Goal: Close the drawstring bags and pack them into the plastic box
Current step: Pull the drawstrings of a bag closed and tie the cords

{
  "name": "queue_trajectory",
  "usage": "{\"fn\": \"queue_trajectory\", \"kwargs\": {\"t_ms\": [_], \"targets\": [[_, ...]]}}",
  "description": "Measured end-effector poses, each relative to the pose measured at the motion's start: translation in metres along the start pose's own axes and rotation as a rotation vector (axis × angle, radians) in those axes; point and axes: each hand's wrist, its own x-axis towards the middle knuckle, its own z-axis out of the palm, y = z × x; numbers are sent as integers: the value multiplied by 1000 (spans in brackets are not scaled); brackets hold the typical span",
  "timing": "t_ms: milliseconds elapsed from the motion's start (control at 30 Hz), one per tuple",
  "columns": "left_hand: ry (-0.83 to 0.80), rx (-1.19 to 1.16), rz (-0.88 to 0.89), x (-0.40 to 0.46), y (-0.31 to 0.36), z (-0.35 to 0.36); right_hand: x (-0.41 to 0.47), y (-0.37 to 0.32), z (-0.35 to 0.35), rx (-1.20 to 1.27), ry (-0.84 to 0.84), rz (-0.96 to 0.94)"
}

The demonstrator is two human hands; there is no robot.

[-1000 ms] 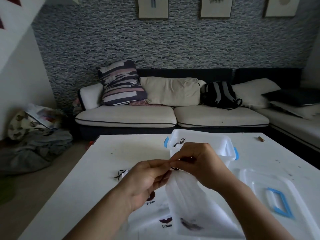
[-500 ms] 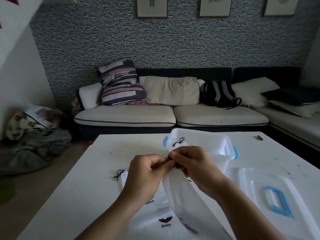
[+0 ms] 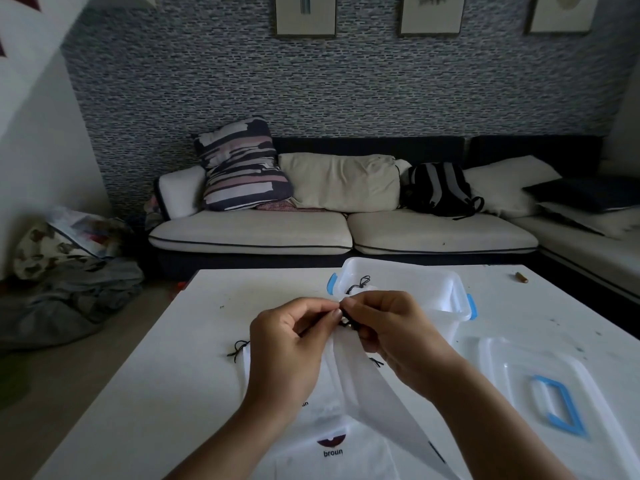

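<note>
Between my fingertips, both hands pinch the black cord at the neck of a white drawstring bag [image 3: 363, 386]: left hand [image 3: 291, 348], right hand [image 3: 388, 330]. If the thin cord slips, the neck probably reopens. Just past my right hand sits the plastic box [image 3: 446, 289], one bag inside; under my wrists lie more bags [image 3: 332, 448], easy to snag.

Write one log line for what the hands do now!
left hand: pinches cord | right hand: pinches cord | drawstring bag: held up | plastic box: open
</note>
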Motion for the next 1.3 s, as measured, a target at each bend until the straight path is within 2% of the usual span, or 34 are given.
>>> {"fn": "queue_trajectory", "kwargs": {"t_ms": [267, 433, 533, 700, 900, 1067, 1167, 1200, 1300], "targets": [[-27, -10, -15, 3, 0, -3, 0, -6, -1, 163, -37, 66], [-74, -291, -222, 9, -4, -7, -2, -12, -2, 181, -80, 58], [-74, -364, -246, 11, -2, -7, -3, -15, -1, 185, -76, 55], [-23, -279, -155, 10, -4, -4, 0, -16, -4, 220, 2, 50], [80, -221, -148, 15, -7, -7, 5, -19, -15, 296, 82, 51], [22, -118, -129, 20, -14, -12, 5, -23, -21, 250, 107, 69], [-20, -51, -106, 25, -18, -15, 4, -25, -24, 312, 114, 116], [-31, -80, -139, 24, -19, -14, 4, -25, -24, 361, 110, 129], [-64, -417, -385, 23, -17, -7, 5, -19, -22, 521, 99, 143]]}}
